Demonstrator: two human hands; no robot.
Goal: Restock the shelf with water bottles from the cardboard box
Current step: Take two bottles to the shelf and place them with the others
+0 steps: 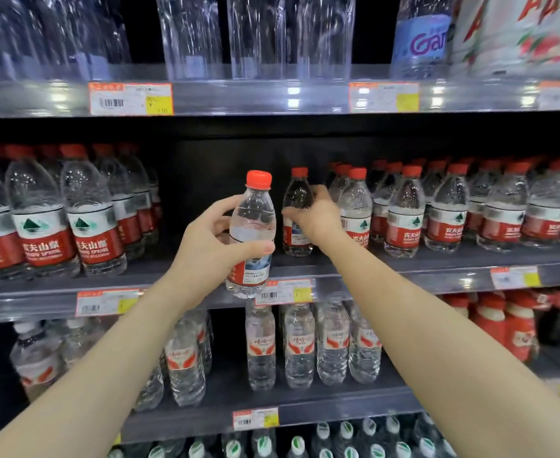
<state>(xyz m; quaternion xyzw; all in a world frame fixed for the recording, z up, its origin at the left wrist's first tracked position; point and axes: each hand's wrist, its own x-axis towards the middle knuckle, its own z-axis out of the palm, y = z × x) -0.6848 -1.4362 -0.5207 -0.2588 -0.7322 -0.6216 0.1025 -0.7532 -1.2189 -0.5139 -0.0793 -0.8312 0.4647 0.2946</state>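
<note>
Your left hand wraps an upright red-capped bottle, just this side of the shelf edge. Your right hand clasps a second bottle standing farther in. The dark gap lies just beyond your left hand, the nearer one.

The water bottles are showing clear glossy plastic with paper-like labels; the shelf is looking smooth, matt grey.

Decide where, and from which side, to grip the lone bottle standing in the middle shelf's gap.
Probably its mid-body, from the front: the bottle stands upright, its neighbours crowd its right, and the right hand wraps it there.
</note>
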